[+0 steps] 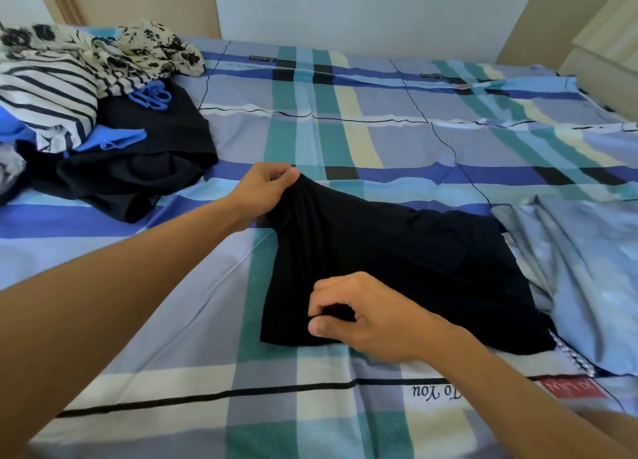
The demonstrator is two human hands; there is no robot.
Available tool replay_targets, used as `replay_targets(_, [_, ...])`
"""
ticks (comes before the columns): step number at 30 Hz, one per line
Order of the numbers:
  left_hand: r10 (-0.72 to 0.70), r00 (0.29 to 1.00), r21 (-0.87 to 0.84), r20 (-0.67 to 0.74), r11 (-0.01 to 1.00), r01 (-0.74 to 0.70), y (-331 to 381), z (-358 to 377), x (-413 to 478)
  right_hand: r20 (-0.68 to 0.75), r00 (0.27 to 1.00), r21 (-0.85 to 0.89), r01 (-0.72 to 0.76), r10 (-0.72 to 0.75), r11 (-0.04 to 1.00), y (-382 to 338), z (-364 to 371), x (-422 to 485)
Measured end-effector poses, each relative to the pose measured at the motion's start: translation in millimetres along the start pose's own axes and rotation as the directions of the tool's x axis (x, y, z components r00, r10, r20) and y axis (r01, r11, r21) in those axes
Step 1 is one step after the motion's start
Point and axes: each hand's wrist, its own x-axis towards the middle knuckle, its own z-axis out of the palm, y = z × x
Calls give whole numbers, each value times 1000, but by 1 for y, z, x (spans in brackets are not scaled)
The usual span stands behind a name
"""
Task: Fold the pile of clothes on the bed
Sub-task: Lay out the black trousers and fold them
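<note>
A black garment (pixel 390 251) lies partly folded on the plaid bed sheet (pixel 193 306) in the middle of the view. My left hand (pixel 264 189) pinches its far left corner and lifts it slightly off the sheet. My right hand (pixel 366 313) pinches the garment's near edge between thumb and fingers. At the far left sits the unfolded pile of clothes (pixel 86 113): a striped top, a floral piece, blue items and black cloth, all jumbled.
A light blue patterned blanket or pillowcase (pixel 587 268) lies crumpled at the right, touching the black garment. Walls run behind the bed, and a cream piece of furniture (pixel 607 40) stands at the far right corner.
</note>
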Motion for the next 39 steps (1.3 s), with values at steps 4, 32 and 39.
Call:
replay_targets(4, [-72,992,48,101,997,67,-4,4,12,44,998,23,-50,49,999,-1,2,2])
replay_targets(32, [-137,990,-219,33,965,141,12,-7,-21,-114,993,186,62,-41,981,-26,25,14])
replay_targets(39, [500,866,751,8,569,-335,5,12,-40,-334,941,-45,-68,49,997,-22,-2,4])
